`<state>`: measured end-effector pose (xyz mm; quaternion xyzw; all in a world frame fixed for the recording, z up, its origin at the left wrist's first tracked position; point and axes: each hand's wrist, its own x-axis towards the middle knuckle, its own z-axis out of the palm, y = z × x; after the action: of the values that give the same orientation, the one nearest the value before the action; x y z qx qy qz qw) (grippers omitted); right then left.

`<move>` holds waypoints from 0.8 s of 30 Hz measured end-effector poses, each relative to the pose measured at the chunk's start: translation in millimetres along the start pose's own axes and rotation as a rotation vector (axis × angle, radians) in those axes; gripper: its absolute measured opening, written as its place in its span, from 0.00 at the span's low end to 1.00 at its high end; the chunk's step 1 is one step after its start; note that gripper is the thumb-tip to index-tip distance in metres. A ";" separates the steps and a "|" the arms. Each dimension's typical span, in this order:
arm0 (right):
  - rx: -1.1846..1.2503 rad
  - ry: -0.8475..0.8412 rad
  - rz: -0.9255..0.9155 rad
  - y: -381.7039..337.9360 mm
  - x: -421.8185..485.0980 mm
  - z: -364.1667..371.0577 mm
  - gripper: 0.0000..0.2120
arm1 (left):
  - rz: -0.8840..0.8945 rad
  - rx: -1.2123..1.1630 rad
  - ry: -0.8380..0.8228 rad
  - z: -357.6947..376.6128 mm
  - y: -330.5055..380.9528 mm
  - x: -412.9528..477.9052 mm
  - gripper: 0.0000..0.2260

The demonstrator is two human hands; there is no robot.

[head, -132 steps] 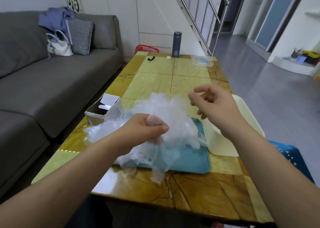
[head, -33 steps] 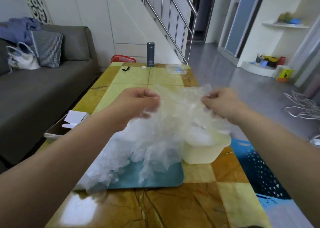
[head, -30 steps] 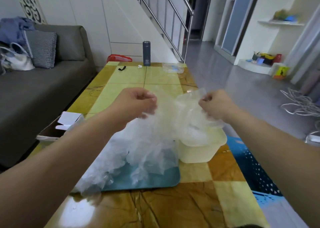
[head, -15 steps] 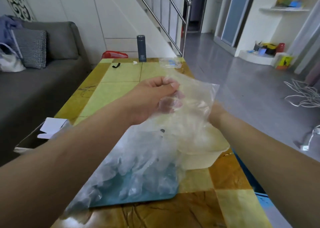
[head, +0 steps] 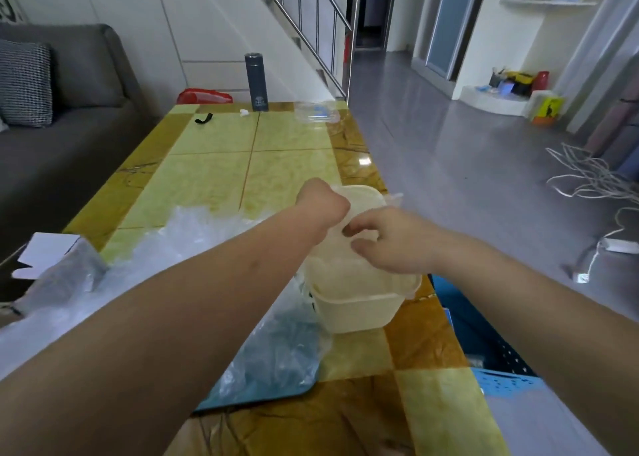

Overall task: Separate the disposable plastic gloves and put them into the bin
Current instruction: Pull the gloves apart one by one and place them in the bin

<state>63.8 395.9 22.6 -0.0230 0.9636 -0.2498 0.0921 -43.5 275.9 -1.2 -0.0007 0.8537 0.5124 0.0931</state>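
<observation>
bin (head: 356, 312), cream, sits on table (head: 283, 165) by its 3 o'clock edge, just beside teal tray (head: 262, 383). glove heap (head: 166, 244) lies at 9 o'clock of the bin, spread over the tray and onto the table, reaching the bin's wall. clear film (head: 394, 198) fills the bin's mouth and pokes past its rim at 1 o'clock. left hand (head: 323, 210) over the rim at 11 o'clock, wrist bent down, fingers curled under and hidden; what it holds cannot be told. right hand (head: 390, 239) above the bin's middle, fingers half curled, tips at the film; pinch or touch unclear. flask (head: 256, 82) upright at the table's 12 o'clock end.
</observation>
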 end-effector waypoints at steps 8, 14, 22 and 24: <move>-0.255 -0.208 0.124 -15.2 59.4 60.2 0.26 | 0.254 0.032 0.064 -73.7 -16.0 -45.1 0.14; -0.376 -0.074 0.095 -26.1 60.7 55.5 0.16 | 0.454 0.211 0.118 -132.0 -61.2 -109.1 0.07; 0.207 0.464 -0.260 -96.8 13.4 75.9 0.10 | 0.285 0.739 -0.076 -107.2 -163.4 -137.8 0.25; 0.376 0.457 -0.371 -114.0 -2.6 102.4 0.09 | 0.263 0.714 -0.096 -106.4 -175.1 -135.1 0.13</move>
<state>85.5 247.6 -9.5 -0.1237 0.8759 -0.4342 -0.1705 89.3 86.9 -84.1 0.1652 0.9660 0.1896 0.0609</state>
